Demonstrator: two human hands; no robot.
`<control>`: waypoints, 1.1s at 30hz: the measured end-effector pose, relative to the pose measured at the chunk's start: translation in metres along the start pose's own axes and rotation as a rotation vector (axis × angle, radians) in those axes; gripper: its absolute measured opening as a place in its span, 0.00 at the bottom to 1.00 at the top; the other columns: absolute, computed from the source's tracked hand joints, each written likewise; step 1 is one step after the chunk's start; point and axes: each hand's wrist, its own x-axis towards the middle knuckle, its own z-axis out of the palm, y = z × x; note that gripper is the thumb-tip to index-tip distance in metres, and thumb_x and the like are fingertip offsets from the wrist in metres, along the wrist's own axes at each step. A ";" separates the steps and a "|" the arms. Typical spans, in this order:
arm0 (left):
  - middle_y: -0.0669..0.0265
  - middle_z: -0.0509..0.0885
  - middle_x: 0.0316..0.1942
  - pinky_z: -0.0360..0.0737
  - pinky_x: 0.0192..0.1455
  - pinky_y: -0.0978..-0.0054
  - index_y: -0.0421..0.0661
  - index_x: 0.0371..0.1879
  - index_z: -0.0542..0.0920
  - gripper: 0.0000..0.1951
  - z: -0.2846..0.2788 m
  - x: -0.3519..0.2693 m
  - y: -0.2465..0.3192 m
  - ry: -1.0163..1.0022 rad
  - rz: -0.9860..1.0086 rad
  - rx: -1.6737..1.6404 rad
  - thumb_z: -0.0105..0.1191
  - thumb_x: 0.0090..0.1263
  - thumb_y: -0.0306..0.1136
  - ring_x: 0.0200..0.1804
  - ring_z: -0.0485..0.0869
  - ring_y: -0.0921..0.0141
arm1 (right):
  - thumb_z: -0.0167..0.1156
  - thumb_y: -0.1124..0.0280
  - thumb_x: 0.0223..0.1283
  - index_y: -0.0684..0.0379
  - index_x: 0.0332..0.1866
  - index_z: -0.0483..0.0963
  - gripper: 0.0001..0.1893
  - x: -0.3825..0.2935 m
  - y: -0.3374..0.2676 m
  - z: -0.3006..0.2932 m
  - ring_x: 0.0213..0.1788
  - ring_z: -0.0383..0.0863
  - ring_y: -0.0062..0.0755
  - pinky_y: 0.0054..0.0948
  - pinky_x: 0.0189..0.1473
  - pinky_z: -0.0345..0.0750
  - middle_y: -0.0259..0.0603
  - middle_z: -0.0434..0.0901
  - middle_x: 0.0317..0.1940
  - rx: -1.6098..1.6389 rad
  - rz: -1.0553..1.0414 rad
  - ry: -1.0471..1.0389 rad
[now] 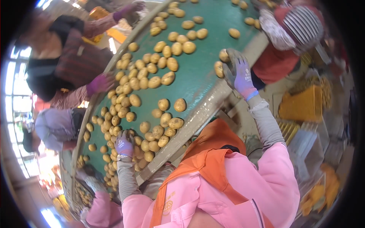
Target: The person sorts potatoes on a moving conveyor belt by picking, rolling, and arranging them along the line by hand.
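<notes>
Potatoes point(138, 82) lie in a loose band along a green conveyor belt point(199, 77). My left hand point(124, 144), in a purple and grey glove, rests among potatoes low on the belt; its fingertips dip between them and are partly hidden. My right hand point(239, 75), gloved alike, is at the belt's near edge, thumb and fingers spread. Its fingers touch an upper potato point(224, 55), and its thumb is beside a lower potato point(218, 69). Between my hands, several larger potatoes point(158, 132) gather against the near side rail point(196, 114).
Across the belt a person's purple-gloved hand point(101, 83) is at the far rail point(97, 99). Another person in a striped cap point(303, 24) works at upper right. A pink-sleeved co-worker point(104, 209) is at lower left. A yellow crate point(302, 104) stands on my right.
</notes>
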 end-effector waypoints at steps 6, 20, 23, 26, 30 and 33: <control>0.51 0.76 0.64 0.72 0.63 0.51 0.47 0.60 0.78 0.26 0.012 -0.045 -0.054 0.214 -0.367 -0.065 0.60 0.65 0.46 0.63 0.75 0.50 | 0.64 0.58 0.58 0.54 0.66 0.70 0.29 0.025 -0.021 0.053 0.61 0.72 0.54 0.48 0.61 0.72 0.48 0.74 0.59 -0.253 0.159 -0.216; 0.56 0.73 0.66 0.63 0.70 0.47 0.49 0.62 0.75 0.33 -0.005 -0.003 0.119 0.158 0.243 -0.483 0.67 0.56 0.44 0.68 0.69 0.52 | 0.61 0.55 0.65 0.55 0.61 0.75 0.22 0.184 -0.015 0.181 0.61 0.77 0.49 0.44 0.63 0.74 0.50 0.79 0.59 -0.086 0.087 -0.205; 0.54 0.69 0.68 0.62 0.70 0.44 0.52 0.64 0.75 0.35 -0.005 0.020 0.123 0.009 0.358 -0.482 0.67 0.56 0.46 0.70 0.67 0.52 | 0.58 0.46 0.64 0.49 0.62 0.76 0.26 0.191 -0.021 0.227 0.63 0.76 0.53 0.51 0.65 0.71 0.48 0.77 0.61 -0.160 0.241 -0.368; 0.54 0.71 0.67 0.65 0.67 0.46 0.53 0.62 0.75 0.35 -0.007 0.042 0.128 -0.018 0.385 -0.535 0.69 0.51 0.44 0.68 0.69 0.51 | 0.59 0.46 0.63 0.46 0.61 0.76 0.26 0.180 -0.067 0.260 0.60 0.78 0.52 0.49 0.59 0.75 0.43 0.78 0.60 -0.162 0.002 -0.586; 0.57 0.72 0.65 0.66 0.68 0.45 0.55 0.59 0.77 0.32 -0.007 0.066 0.143 -0.038 0.548 -0.562 0.68 0.51 0.43 0.68 0.69 0.50 | 0.61 0.52 0.62 0.50 0.62 0.75 0.25 0.144 -0.148 0.258 0.55 0.78 0.55 0.47 0.57 0.76 0.44 0.78 0.56 0.016 -0.132 -0.771; 0.60 0.75 0.62 0.69 0.65 0.46 0.56 0.57 0.79 0.29 -0.004 0.077 0.147 -0.052 0.649 -0.655 0.65 0.51 0.40 0.69 0.70 0.54 | 0.67 0.62 0.57 0.52 0.60 0.76 0.24 0.106 -0.195 0.231 0.52 0.79 0.54 0.49 0.54 0.78 0.42 0.79 0.54 0.198 -0.307 -0.820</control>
